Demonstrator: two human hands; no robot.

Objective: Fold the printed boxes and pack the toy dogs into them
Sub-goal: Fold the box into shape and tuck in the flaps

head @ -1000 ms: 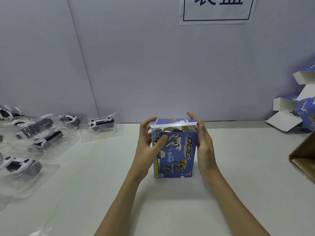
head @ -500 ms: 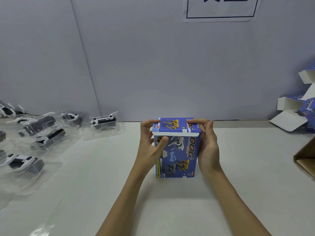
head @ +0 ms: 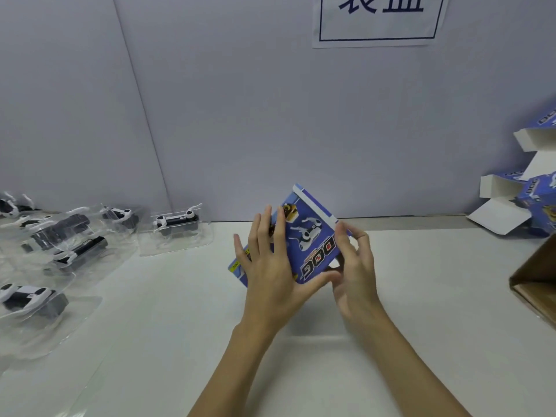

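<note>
Printed box (head: 304, 239) tilted, held above counter (head: 421, 296) centre. Left hand (head: 270, 266) lay flat across front, fingers straight; right hand (head: 353, 266) gripped right edge. Bagged toy dogs (head: 177, 221) at 9 o'clock; unfolded boxes (head: 511, 200) at 3 o'clock; bare counter nearside.

Probably a packing workstation: bagged toy dogs (head: 177, 221), printed boxes (head: 517, 203) and a wall sign (head: 379, 19).
</note>
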